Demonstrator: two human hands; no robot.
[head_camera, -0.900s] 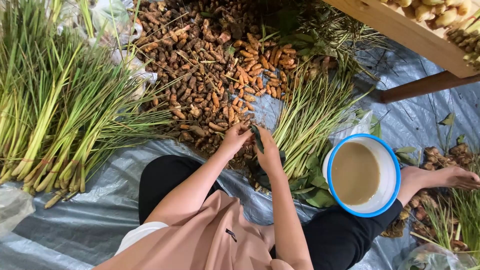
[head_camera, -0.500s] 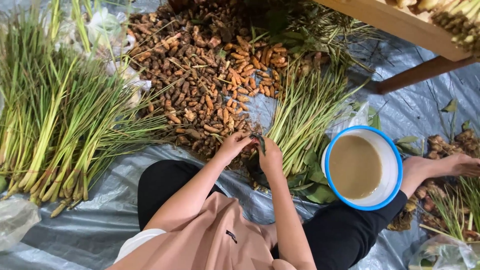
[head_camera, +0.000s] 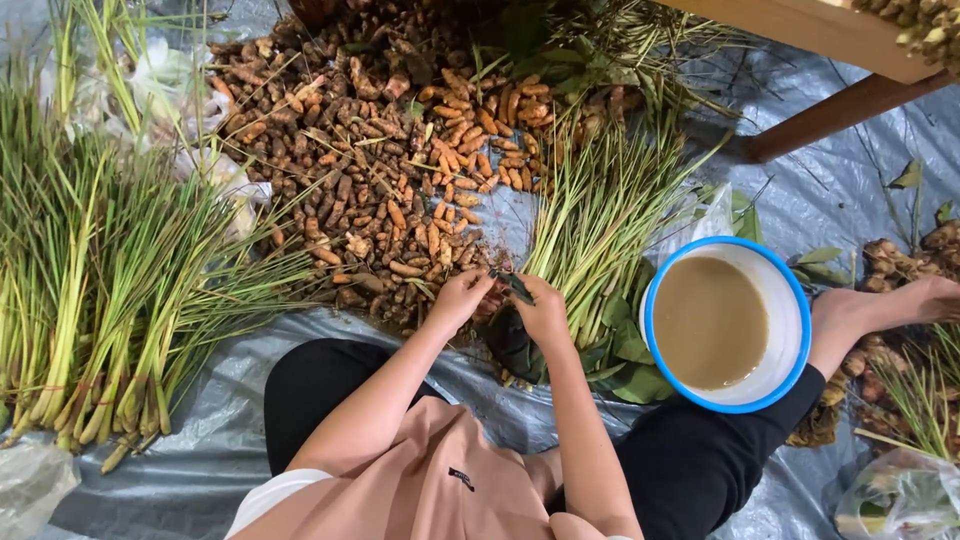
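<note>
Head view: both hands, left and right, pinch a dark leaf between them. Beyond lies a big root pile, seemingly mostly unsorted; a bowl sits right.

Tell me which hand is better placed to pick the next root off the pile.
Probably the left hand: it rests at the near edge of the heap of brown and orange roots. The right hand sits farther from it, over the dark green leaves, and both hands pinch a leaf.
</note>
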